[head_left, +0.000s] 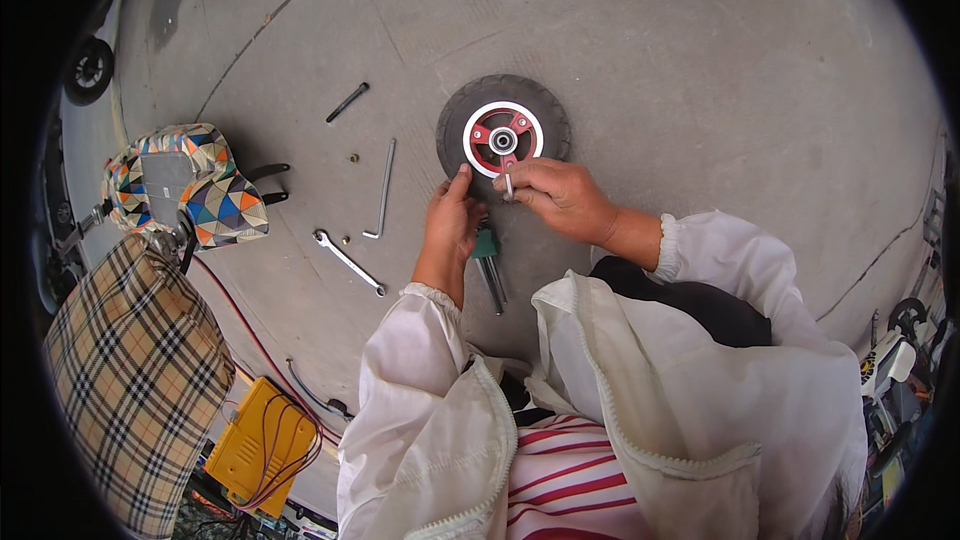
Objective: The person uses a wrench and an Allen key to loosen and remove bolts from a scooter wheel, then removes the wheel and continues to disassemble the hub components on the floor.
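Note:
A small wheel (553,112) with a black tyre, silver rim and red spokes lies flat on the floor in front of me. My left hand (453,223) grips its near left edge, thumb on top of the tyre and the other fingers partly hidden. My right hand (567,198) pinches a short silver hex key (508,187) over the near side of the rim, close to a bolt in a red spoke. Below the wheel, between my forearms, lies a green hex key holder (485,243) with several long keys.
Left of my hands lie a combination wrench (350,264), an L-shaped bar (386,190), a long dark bolt (348,102) and small brass-coloured nuts (353,157). Farther left stand a patterned seat (225,202) and a plaid cover (140,380). A yellow box (262,445) with wires sits lower left.

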{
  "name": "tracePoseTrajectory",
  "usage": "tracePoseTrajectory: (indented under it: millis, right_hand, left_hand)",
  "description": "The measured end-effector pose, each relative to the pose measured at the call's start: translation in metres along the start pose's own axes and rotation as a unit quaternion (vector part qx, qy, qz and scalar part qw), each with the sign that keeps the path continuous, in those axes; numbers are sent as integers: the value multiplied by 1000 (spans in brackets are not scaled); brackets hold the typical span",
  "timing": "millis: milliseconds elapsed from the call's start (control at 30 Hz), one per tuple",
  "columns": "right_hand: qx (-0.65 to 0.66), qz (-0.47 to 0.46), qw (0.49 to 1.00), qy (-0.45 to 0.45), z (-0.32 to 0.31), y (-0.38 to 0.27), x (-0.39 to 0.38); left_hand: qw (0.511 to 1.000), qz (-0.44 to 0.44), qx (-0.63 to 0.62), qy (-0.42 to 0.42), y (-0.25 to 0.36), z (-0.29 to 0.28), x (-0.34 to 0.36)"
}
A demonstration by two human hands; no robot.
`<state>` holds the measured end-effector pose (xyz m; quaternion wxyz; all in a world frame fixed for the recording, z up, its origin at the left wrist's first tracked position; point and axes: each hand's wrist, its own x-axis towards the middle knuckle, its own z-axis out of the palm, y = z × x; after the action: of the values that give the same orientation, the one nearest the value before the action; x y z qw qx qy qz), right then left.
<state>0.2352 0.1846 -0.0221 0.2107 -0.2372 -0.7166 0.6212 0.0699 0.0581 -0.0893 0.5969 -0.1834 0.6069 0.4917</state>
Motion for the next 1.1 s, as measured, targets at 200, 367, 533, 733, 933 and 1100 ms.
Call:
tracePoseTrajectory:
  millis: [200,367,533,733,933,1100]
  right_hand:
    - [295,131,931,172,-33,-24,21]
    - [333,149,907,210,-69,-10,26]
    - [303,138,926,178,-65,-20,28]
    - [364,180,895,185,-53,-17,30]
    - [359,152,912,127,-56,-12,42]
    - [336,128,931,65,-56,-12,43]
  left_hand:
    - [998,47,-2,-34,34,66,-48]
    - [988,139,25,-60,53,101,-60]
    - [985,160,57,-36,64,95,-59]
    - [977,180,111,16,68,86,-80]
    - [985,149,79,19,69,85,-87]
    - [989,115,83,32,72,88,-86]
